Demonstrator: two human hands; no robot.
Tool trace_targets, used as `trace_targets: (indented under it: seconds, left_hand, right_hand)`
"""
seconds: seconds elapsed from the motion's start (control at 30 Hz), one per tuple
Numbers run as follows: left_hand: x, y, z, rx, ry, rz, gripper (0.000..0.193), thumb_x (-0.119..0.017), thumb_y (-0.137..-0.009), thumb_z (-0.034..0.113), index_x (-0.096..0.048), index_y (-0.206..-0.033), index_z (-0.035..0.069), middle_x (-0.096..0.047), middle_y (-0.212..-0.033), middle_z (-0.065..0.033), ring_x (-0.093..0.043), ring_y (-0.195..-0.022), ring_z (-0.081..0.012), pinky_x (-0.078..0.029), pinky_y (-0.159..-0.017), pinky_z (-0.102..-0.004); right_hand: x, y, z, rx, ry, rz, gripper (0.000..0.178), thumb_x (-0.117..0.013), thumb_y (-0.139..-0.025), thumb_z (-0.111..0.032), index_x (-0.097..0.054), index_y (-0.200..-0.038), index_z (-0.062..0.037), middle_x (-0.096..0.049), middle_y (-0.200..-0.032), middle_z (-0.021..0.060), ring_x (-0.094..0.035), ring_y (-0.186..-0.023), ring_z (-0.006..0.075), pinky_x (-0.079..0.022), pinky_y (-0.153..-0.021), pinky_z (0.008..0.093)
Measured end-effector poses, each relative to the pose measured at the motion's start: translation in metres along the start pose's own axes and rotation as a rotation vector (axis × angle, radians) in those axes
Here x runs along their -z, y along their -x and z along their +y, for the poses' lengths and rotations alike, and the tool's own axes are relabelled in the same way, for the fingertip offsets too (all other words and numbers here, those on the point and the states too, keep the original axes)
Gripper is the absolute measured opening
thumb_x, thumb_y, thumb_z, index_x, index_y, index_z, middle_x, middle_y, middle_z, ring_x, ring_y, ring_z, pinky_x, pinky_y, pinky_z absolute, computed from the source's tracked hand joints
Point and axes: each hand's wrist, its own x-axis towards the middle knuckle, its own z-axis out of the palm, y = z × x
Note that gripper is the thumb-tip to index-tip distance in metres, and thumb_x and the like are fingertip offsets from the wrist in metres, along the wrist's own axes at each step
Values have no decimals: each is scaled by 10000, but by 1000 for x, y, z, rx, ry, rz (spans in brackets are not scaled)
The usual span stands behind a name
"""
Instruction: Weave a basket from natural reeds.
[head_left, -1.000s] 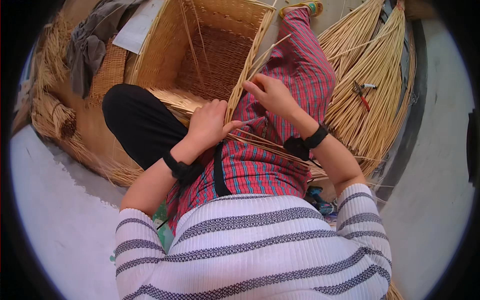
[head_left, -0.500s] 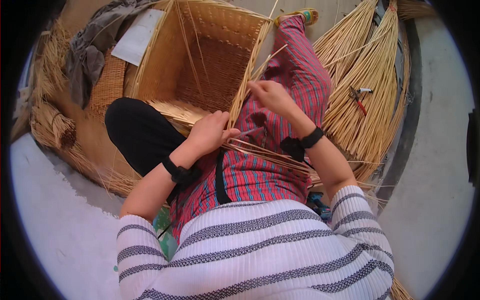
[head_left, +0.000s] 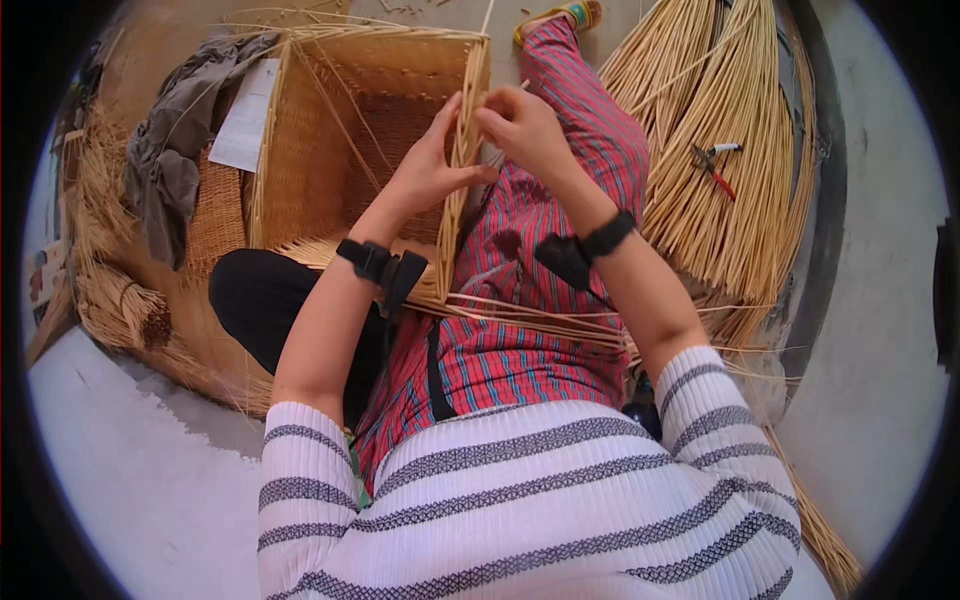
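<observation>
Left hand (head_left: 432, 172) braces the wicker basket (head_left: 300, 150) wall while the right hand (head_left: 520, 125) pinches a cane strand (head_left: 466, 140) at its rim. Bent too sharply, that strand could snap, or spring free if the pinch slackens.

Lying on the pale concrete floor (head_left: 120, 470): a square wicker basket (head_left: 300, 150), tipped on its side. Left of the basket, sprawling, a grey cloth (head_left: 165, 150) with a white sheet of paper (head_left: 245, 120) against it, and straw bundles (head_left: 130, 300) spreading beyond. Right of the basket, fanning out, long cane rods (head_left: 720, 120), with red-handled pliers (head_left: 712, 165) resting on them.
</observation>
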Motion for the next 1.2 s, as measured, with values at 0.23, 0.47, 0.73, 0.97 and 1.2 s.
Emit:
trace_targets:
  seconds: [0.23,0.47,0.73,0.97,1.2]
  left_hand:
    - [1,-5,-15,153,32,33,827,-860,-825,223,-473,-1543,85,-680,-1379,-139,-667,-1259,-237,-526,-1053,-377]
    - [-2,-6,-12,59,-224,122,717,-850,-818,247,-543,-1439,60,-712,-1293,-183,-692,-1212,-332,-538,-1013,-395]
    - [18,-6,-11,139,-73,-31,684,-816,-888,161,-519,-1490,31,-697,-1303,-115,-638,-1209,-190,-509,-1045,-347]
    - [17,-5,-9,7,-151,-4,682,-772,-894,203,-504,-1506,71,-756,-1135,-202,-765,-1006,-270,-594,-875,-382]
    - [-3,1,3,4,-475,105,723,-691,-958,319,-393,-1589,132,-730,-1163,-254,-709,-1021,-451,-580,-869,-505]
  right_hand:
    - [-18,2,-11,48,-47,49,364,-715,-959,-204,-672,-1262,-7,-745,-875,174,-754,-832,285,-583,-758,394]
    - [-31,87,-46,-221,290,68,483,-775,-924,-473,-597,-985,-28,-696,-839,147,-703,-777,325,-540,-701,434]
    - [-87,103,-31,65,587,-25,522,-820,-766,-412,-591,-1005,-8,-653,-889,149,-658,-901,337,-480,-829,466]
    - [-80,99,-33,49,611,-193,564,-800,-782,-379,-566,-1096,28,-649,-911,190,-658,-918,378,-465,-838,491]
    - [9,45,-25,-42,694,-294,315,-716,-965,-435,-734,-934,-121,-744,-897,98,-736,-896,305,-562,-699,465]
